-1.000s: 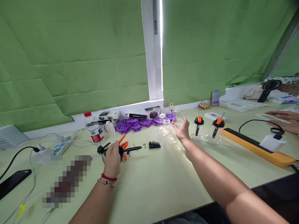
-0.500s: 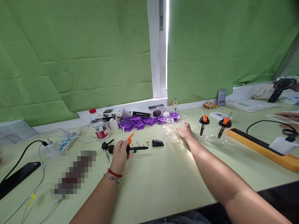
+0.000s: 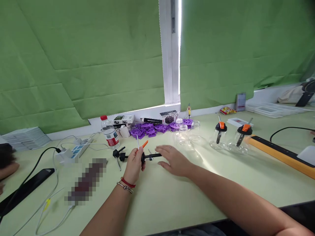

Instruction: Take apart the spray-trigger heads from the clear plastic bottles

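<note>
My left hand is wrapped around a black lid assembly with a long black shaft that points right. A thin metal rod sticks up by the thumb, and an orange piece shows behind the fingers. At the shaft's end my right hand hovers with its fingers apart, holding nothing visible; whether it touches the shaft cannot be told. Another black lid part with a metal rod lies to the left of my left hand. Clear glass jars stand beyond my right hand.
Purple plastic parts lie in front of small boxes. A red-capped bottle stands at left near a white power strip. Two jars with black-and-orange lids stand at right by a yellow power strip. Someone's head and arm show at left.
My right hand has moved from the glass jars back left to the shaft's end. My left hand keeps its hold on the lid assembly. The whole view has shifted slightly.
</note>
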Demonstrator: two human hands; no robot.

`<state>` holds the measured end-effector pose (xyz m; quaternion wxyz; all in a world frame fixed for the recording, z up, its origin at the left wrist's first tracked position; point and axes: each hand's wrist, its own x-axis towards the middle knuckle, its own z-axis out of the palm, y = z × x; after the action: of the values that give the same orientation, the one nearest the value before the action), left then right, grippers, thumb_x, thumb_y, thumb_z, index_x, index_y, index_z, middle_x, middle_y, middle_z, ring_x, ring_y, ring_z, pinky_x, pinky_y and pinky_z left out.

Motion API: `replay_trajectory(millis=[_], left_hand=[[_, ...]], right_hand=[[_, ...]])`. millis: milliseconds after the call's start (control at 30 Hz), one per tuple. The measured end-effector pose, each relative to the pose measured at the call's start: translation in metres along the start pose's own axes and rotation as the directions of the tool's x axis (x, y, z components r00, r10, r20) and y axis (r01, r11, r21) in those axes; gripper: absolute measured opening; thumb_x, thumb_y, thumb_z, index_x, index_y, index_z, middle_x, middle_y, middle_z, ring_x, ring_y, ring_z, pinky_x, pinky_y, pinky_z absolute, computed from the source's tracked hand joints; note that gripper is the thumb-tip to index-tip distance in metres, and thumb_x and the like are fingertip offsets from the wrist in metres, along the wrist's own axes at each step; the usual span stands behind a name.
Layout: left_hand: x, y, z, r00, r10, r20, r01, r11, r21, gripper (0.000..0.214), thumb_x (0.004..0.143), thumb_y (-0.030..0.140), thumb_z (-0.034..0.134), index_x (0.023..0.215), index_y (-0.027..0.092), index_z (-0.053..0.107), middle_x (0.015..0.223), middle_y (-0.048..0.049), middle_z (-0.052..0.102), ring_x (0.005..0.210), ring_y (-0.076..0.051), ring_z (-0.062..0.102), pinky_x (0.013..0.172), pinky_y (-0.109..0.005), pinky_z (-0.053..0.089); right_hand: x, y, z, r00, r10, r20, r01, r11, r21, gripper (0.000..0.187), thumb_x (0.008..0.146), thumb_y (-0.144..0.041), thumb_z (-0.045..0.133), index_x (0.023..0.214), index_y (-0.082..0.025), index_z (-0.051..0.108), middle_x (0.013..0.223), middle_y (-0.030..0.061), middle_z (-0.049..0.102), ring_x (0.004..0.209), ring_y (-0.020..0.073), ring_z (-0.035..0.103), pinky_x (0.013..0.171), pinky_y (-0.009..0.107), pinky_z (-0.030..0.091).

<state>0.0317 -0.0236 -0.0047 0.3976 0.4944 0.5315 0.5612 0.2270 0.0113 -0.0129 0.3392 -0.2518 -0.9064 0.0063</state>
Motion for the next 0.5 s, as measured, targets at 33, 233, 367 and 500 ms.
replay_trajectory(millis=[33,233,367,500], left_hand=[[-0.001,-0.001,0.001,1.0,0.005,0.02,-0.006,1.0,0.005,0.037,0.083,0.055,0.046,0.079,0.019,0.046,0.055,0.0063,0.046,0.034,-0.008,0.042,0.031,-0.02,0.03],[-0.003,0.002,-0.005,0.977,0.197,0.084,-0.207,0.969,0.134,0.041,0.086,0.05,0.046,0.115,0.02,0.046,0.097,-0.0059,0.059,0.075,-0.015,0.061,0.062,-0.028,0.05],[-0.006,0.011,-0.012,0.872,0.46,0.167,-0.489,0.813,0.317,0.049,0.078,0.042,0.06,0.121,0.02,0.051,0.135,-0.0142,0.044,0.125,-0.028,0.042,0.098,-0.04,0.039],[-0.01,0.017,-0.015,0.91,0.297,0.288,-0.375,0.887,0.269,0.042,0.074,0.04,0.066,0.111,0.02,0.056,0.104,-0.0099,0.062,0.085,-0.02,0.061,0.075,-0.033,0.05]], right_hand=[[0.001,-0.006,0.006,0.998,0.021,0.061,-0.021,1.0,-0.001,0.038,0.09,-0.026,0.046,0.126,-0.015,0.049,0.116,0.0155,0.06,0.107,0.026,0.055,0.093,0.044,0.044],[0.0,-0.007,0.009,0.954,0.232,0.192,-0.28,0.919,0.279,0.022,0.093,-0.025,0.038,0.1,-0.018,0.057,0.082,0.0057,0.064,0.074,0.0171,0.056,0.068,0.03,0.043],[-0.002,-0.009,0.0,0.921,0.252,0.298,-0.382,0.737,0.558,0.029,0.094,-0.037,0.038,0.078,-0.019,0.053,0.07,-0.0001,0.054,0.06,0.0113,0.046,0.059,0.024,0.036],[-0.001,-0.015,-0.003,0.893,0.206,0.4,-0.44,0.583,0.683,0.036,0.091,-0.049,0.041,0.076,-0.018,0.052,0.063,-0.003,0.042,0.056,0.0098,0.036,0.054,0.024,0.032]])
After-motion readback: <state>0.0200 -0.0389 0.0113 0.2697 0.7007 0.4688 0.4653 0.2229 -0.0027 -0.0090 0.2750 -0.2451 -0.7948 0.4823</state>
